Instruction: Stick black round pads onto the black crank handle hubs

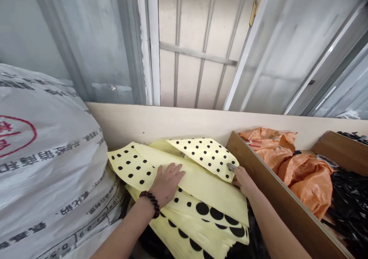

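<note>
Several yellow sheets with black dots (198, 192) lie loosely stacked in the lower middle. My left hand (167, 184), with a dark beaded bracelet (151, 203) at the wrist, rests on the upper sheet with its fingers spread. My right hand (240, 178) grips the right end of a raised, folded-over dotted flap (208, 155). A small grey object (231, 167) shows at its fingertips; what it is cannot be made out. Black material is partly visible beneath the sheets.
A large white printed sack (48, 155) stands at the left. At the right, a wooden box (276, 197) holds orange plastic bags (307, 178) and black strips (349, 201). Behind is a pale board (172, 117) before metal panels.
</note>
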`<control>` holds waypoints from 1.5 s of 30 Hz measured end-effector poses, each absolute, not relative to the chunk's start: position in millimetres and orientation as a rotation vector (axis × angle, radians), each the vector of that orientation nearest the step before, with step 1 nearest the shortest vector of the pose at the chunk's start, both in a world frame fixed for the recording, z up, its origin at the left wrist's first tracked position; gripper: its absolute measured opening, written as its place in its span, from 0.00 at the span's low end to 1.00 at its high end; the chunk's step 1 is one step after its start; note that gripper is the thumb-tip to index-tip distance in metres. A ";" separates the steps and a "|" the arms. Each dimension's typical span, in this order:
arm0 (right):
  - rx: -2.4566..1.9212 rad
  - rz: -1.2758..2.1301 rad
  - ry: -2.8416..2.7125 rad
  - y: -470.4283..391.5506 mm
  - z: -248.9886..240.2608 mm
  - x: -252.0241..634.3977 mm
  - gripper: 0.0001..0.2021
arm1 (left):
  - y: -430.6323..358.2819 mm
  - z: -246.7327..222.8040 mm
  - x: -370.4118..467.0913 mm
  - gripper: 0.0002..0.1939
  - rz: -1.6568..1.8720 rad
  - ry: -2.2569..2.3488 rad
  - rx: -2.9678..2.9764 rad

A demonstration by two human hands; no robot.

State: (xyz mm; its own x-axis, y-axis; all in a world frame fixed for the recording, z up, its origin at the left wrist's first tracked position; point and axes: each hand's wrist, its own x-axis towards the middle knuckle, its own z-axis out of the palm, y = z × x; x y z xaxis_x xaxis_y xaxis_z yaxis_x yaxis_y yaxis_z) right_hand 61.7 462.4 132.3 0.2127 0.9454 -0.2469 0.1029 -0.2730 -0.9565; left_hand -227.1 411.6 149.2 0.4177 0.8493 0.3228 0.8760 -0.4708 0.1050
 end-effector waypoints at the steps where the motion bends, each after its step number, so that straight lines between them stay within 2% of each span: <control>1: -1.641 1.175 -1.053 462.2 130.7 64.3 0.12 | 414.0 146.5 -227.0 0.24 -0.487 -1.553 -2.594; 6: -1.709 0.916 -1.300 448.0 140.9 72.8 0.14 | 431.9 157.2 -219.6 0.20 -0.486 -1.577 -2.555; 9: -1.604 0.654 -1.432 427.0 164.8 72.2 0.11 | 441.9 168.9 -214.4 0.21 -0.508 -1.580 -2.525; 13: -1.378 0.176 -1.598 391.9 204.0 63.4 0.16 | 454.6 179.4 -210.3 0.22 -0.527 -1.559 -2.518; 15: -1.286 0.009 -1.761 384.0 215.3 58.4 0.14 | 460.8 185.0 -209.9 0.22 -0.545 -1.546 -2.508; 20: -1.642 -0.142 -2.148 414.1 197.7 51.0 0.21 | 472.0 207.1 -209.7 0.19 -0.570 -1.467 -2.510; 24: -1.773 -0.212 -2.145 452.4 173.9 39.3 0.16 | 474.3 217.3 -205.7 0.18 -0.620 -1.480 -2.389; 27: -1.830 -0.254 -2.118 469.5 170.5 22.5 0.18 | 471.9 207.6 -207.1 0.19 -0.639 -1.579 -2.270; 31: -1.723 -0.253 -2.257 480.7 170.7 0.2 0.20 | 460.1 176.0 -225.8 0.15 -0.549 -1.712 -2.290; 34: -1.586 -0.110 -2.489 487.6 161.7 -11.2 0.16 | 445.8 146.6 -243.7 0.14 -0.471 -1.780 -2.356; 38: -1.642 0.065 -2.553 492.7 145.1 -19.3 0.11 | 430.8 117.3 -255.7 0.20 -0.449 -1.841 -2.374; 45: -1.662 0.540 -2.637 483.3 128.5 -28.1 0.10 | 402.8 126.4 -254.6 0.23 -0.596 -1.950 -2.348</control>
